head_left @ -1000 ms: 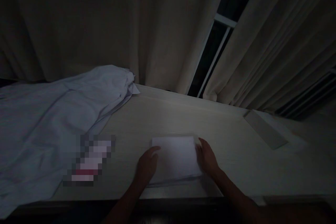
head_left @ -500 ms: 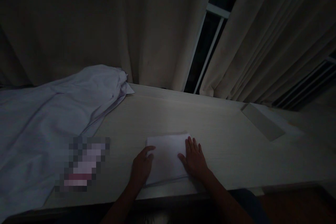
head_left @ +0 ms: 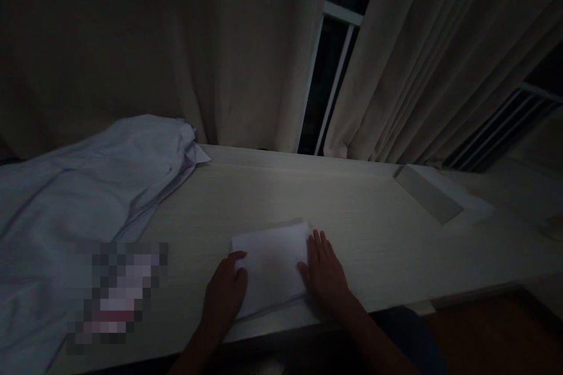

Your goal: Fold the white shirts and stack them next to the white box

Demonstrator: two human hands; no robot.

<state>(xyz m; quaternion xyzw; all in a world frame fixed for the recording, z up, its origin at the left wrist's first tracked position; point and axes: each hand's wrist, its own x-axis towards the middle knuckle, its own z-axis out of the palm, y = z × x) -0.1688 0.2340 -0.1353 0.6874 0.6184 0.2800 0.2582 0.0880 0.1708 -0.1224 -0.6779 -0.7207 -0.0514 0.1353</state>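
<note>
From my end the paper (head_left: 272, 275) near the desk (head_left: 352, 199) front edge looks light, kinda bendy, best held by its sides; right hand (head_left: 328, 274) flat, not gripping, left hand (head_left: 223, 292) can't tell.

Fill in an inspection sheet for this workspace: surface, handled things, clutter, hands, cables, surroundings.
Surface: pale table, dimly lit.
Handled things: flat white stack near the front edge; paper or cloth, cannot tell.
Clutter: rumpled white cloth on the left, pixelated item at its edge; pale box-like object at far right.
Hands: left hand at the stack's left edge; right hand spread at its right edge.
Cables: nothing seen.
Surroundings: curtains behind, dark window between them.
</note>
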